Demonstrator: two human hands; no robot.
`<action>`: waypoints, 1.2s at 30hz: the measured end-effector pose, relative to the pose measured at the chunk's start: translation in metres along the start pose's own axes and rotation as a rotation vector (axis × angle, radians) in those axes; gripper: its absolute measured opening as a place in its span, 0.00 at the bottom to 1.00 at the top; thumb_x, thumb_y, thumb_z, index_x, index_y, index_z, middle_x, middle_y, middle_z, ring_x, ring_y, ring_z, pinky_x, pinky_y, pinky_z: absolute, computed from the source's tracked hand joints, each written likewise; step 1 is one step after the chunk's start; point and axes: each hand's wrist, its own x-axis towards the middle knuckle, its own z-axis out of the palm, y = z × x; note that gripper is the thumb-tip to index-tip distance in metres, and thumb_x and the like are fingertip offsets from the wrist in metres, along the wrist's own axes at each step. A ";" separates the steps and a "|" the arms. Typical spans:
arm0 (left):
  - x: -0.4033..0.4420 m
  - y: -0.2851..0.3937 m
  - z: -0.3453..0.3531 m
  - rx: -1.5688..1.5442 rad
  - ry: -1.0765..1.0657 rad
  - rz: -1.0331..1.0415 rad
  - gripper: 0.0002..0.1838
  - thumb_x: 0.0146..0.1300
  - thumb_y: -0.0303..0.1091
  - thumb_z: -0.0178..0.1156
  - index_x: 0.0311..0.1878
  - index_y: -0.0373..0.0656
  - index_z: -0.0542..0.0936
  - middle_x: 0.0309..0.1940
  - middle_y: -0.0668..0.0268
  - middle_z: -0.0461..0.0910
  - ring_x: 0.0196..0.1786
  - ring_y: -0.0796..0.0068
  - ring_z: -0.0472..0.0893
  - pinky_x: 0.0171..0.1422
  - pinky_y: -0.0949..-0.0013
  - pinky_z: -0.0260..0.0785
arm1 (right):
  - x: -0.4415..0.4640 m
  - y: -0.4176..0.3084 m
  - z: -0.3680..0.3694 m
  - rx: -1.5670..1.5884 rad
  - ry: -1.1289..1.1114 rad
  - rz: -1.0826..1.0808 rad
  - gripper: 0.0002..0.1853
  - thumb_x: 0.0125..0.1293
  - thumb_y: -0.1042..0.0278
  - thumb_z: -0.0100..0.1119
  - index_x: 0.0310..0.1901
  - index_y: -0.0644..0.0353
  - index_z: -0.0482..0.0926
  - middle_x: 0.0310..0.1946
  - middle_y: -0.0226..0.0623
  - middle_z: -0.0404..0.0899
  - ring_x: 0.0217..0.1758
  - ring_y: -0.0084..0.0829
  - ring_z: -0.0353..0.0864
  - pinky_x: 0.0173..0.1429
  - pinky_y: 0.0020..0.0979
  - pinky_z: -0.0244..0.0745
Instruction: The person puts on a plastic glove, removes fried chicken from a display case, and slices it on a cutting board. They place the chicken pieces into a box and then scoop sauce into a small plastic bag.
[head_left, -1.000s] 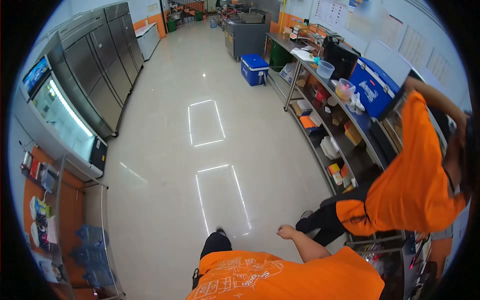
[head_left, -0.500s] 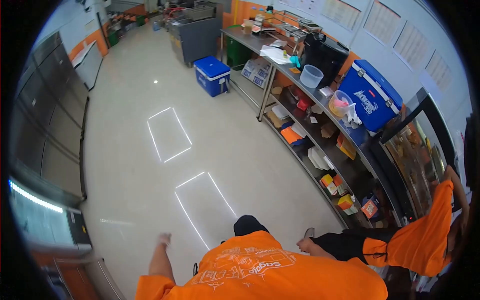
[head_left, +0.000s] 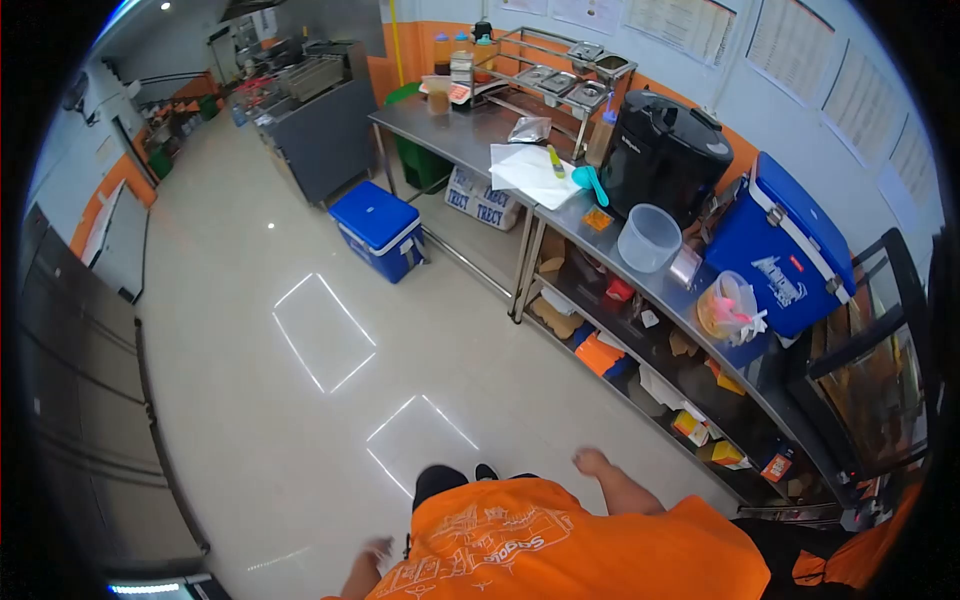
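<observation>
My right hand (head_left: 592, 462) hangs over the tiled floor to the right of my orange shirt (head_left: 500, 535), its fingers curled; whether anything is in them is too small to tell. Low at the left of my shirt, my left hand (head_left: 376, 550) is blurred, and its fingers cannot be made out. Neither hand touches the steel table (head_left: 450, 140). On that table are white sheets (head_left: 530, 172), a turquoise scoop (head_left: 590, 183), a clear round tub (head_left: 650, 238), a tub with pink contents (head_left: 727, 303) and a black cooker (head_left: 668, 150).
A blue cooler (head_left: 378, 230) stands on the floor by the table's leg; another blue cooler (head_left: 775, 245) is on the table. Shelves with boxes (head_left: 690, 428) run beneath. Steel cabinets (head_left: 90, 400) line the left. Another person's orange clothing (head_left: 870, 550) shows at the lower right.
The view has turned right and come closer to the table. The co-worker has slid down toward the lower right corner. My left hand has come into view, dropping lower beside my shirt since half a second ago.
</observation>
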 end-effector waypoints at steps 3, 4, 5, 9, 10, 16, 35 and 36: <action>0.019 0.064 0.027 0.035 -0.084 -0.065 0.17 0.77 0.48 0.55 0.50 0.45 0.83 0.42 0.63 0.84 0.40 0.68 0.82 0.45 0.56 0.77 | 0.096 -0.085 -0.204 0.401 0.325 -0.041 0.20 0.67 0.58 0.66 0.55 0.62 0.84 0.46 0.50 0.88 0.49 0.47 0.88 0.56 0.41 0.81; 0.031 0.096 0.030 0.051 -0.101 -0.072 0.17 0.77 0.48 0.55 0.50 0.45 0.83 0.41 0.63 0.84 0.39 0.68 0.82 0.45 0.57 0.77 | 0.124 -0.108 -0.264 0.461 0.383 -0.056 0.19 0.68 0.59 0.66 0.55 0.62 0.84 0.44 0.48 0.88 0.47 0.43 0.88 0.55 0.39 0.82; 0.046 0.129 0.031 0.065 -0.109 -0.071 0.17 0.77 0.48 0.54 0.50 0.45 0.83 0.41 0.63 0.84 0.39 0.68 0.81 0.45 0.57 0.77 | 0.143 -0.129 -0.317 0.521 0.436 -0.070 0.18 0.69 0.60 0.65 0.55 0.62 0.83 0.42 0.45 0.89 0.45 0.39 0.89 0.53 0.37 0.82; 0.120 0.277 0.006 0.125 -0.124 -0.039 0.17 0.78 0.47 0.52 0.49 0.45 0.83 0.39 0.64 0.82 0.37 0.69 0.80 0.44 0.58 0.77 | 0.218 -0.174 -0.447 0.617 0.662 -0.059 0.16 0.71 0.62 0.65 0.54 0.63 0.83 0.39 0.41 0.88 0.41 0.32 0.87 0.50 0.34 0.81; 0.140 0.320 -0.005 0.137 -0.120 -0.023 0.17 0.78 0.47 0.52 0.49 0.45 0.83 0.38 0.65 0.82 0.37 0.69 0.80 0.44 0.59 0.77 | 0.233 -0.177 -0.467 0.690 0.669 -0.015 0.16 0.71 0.63 0.65 0.54 0.64 0.83 0.39 0.39 0.88 0.39 0.30 0.86 0.48 0.33 0.81; 0.272 0.650 -0.103 0.286 0.056 0.264 0.17 0.80 0.45 0.49 0.49 0.45 0.83 0.35 0.66 0.80 0.35 0.70 0.78 0.42 0.60 0.76 | 0.316 -0.178 -0.584 0.840 0.833 0.111 0.12 0.71 0.66 0.67 0.51 0.64 0.85 0.33 0.32 0.86 0.37 0.21 0.82 0.42 0.27 0.78; 0.336 1.058 0.028 0.344 -0.141 0.000 0.25 0.76 0.57 0.53 0.64 0.50 0.77 0.60 0.61 0.76 0.54 0.60 0.77 0.56 0.51 0.74 | 0.577 0.028 -1.035 0.249 1.535 0.589 0.08 0.58 0.70 0.71 0.37 0.63 0.83 0.34 0.47 0.86 0.36 0.48 0.87 0.43 0.43 0.81; 0.339 1.070 0.031 0.338 -0.160 -0.043 0.26 0.76 0.57 0.53 0.66 0.50 0.75 0.61 0.60 0.74 0.55 0.59 0.76 0.57 0.50 0.73 | 0.581 0.031 -1.042 0.228 1.433 0.691 0.09 0.56 0.71 0.71 0.36 0.63 0.83 0.33 0.47 0.86 0.37 0.49 0.88 0.44 0.44 0.81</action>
